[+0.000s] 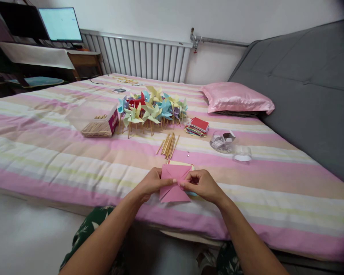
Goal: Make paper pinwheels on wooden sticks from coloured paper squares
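A pink paper square [176,196] with diagonal cuts is held up between both hands at the bed's near edge. My left hand [154,181] grips its left side, thumb lying across the front near the centre. With pinched fingers, my right hand [199,183] holds the paper close to its middle on the right; whether a corner is folded there, I cannot tell. Behind the pink sheet, the edges of other coloured papers [181,163] show, mostly hidden. Just beyond lies a small bunch of wooden sticks [169,146]. Two tiny shiny bits [188,154] rest to the right of the sticks.
Several finished paper pinwheels [151,110] stand in a cluster farther back. A clear plastic box [97,126] of sticks is on their left. To the right are a coloured paper stack [197,126], a round clear container [222,141], a tape roll [242,154] and a pink pillow [237,97].
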The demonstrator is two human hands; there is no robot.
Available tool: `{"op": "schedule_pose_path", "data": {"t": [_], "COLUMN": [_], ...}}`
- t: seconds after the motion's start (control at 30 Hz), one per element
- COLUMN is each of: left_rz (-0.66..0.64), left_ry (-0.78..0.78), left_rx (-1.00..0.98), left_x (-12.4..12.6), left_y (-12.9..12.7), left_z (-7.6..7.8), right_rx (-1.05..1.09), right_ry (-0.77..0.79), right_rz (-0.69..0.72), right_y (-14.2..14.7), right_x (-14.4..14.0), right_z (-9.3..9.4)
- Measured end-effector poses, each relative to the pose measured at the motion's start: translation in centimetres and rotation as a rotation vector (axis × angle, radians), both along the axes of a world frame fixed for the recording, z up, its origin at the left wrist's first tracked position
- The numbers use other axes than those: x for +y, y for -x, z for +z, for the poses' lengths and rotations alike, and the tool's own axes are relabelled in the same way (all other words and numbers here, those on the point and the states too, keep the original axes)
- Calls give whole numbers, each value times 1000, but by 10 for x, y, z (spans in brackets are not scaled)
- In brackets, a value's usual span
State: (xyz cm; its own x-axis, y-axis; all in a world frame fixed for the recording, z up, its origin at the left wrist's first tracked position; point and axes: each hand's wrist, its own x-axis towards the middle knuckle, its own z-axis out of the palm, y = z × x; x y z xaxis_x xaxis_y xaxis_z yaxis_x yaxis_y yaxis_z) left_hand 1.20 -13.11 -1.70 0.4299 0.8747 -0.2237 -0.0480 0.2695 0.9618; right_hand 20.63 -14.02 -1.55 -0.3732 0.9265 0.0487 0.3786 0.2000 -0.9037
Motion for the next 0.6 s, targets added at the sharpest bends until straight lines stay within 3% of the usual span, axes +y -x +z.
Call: {"op": "schedule_pose_path", "data": {"t": [0.37, 0.6], "left_rz": [20, 259], "left_ry": [-3, -67], "left_rx": [9, 22], "left_x": [-1, -1], "left_y": [-4, -15], "left_z": [-3, -8], "right_rx": [-34, 203], "right_ry": [-58, -96], "right_rz": [-26, -181], "right_y": [-1, 7], "right_x": [0, 0], "right_z": [-3, -6]}}
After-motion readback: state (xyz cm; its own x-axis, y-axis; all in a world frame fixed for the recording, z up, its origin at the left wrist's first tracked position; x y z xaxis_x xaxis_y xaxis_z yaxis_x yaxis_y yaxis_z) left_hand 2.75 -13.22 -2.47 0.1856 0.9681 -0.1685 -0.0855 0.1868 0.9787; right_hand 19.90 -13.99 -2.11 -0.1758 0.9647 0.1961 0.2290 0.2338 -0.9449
